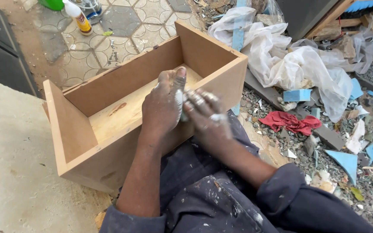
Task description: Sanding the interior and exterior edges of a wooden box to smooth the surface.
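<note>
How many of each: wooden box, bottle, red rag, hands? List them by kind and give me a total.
wooden box: 1
bottle: 1
red rag: 1
hands: 2, left hand and right hand
Total: 5

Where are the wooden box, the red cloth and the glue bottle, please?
wooden box [109, 86]: head view, inner back wall.
red cloth [291, 122]: head view, its middle.
glue bottle [80, 18]: head view, its body.
</note>
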